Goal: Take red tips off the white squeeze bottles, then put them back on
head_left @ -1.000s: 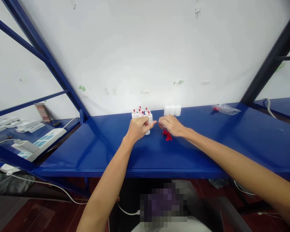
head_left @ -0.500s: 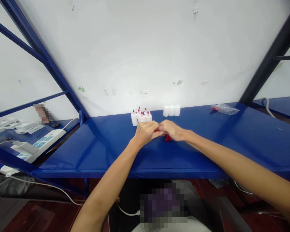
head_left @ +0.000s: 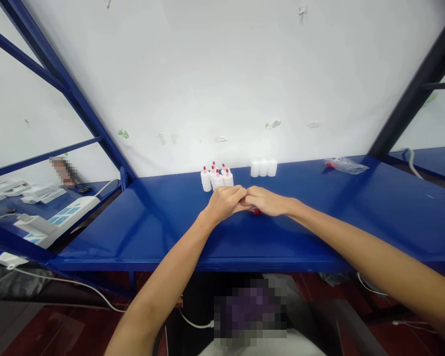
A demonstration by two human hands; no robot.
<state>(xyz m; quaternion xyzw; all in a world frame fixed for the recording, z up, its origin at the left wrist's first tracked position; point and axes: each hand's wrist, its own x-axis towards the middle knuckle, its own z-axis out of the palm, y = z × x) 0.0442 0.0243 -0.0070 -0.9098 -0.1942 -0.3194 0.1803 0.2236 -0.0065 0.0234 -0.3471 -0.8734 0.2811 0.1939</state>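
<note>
My left hand (head_left: 225,201) and my right hand (head_left: 269,201) meet fingertip to fingertip over the blue shelf (head_left: 319,217), both with fingers curled closed. What they pinch between them is hidden. A few small red caps (head_left: 257,211) peek out under my right hand. Several white bottles with red caps (head_left: 215,178) stand just behind my left hand. Three white bottles without caps (head_left: 263,168) stand behind my right hand, against the wall.
A clear plastic bag with something red in it (head_left: 343,165) lies at the back right of the shelf. On the lower shelf at left sit a white power strip (head_left: 59,220) and white boxes (head_left: 22,190). Blue and black frame struts slant up on both sides.
My hands have closed the gap and now touch. The white bottle seen in my left hand one second ago is hidden now, and my right hand covers most of the red caps.
</note>
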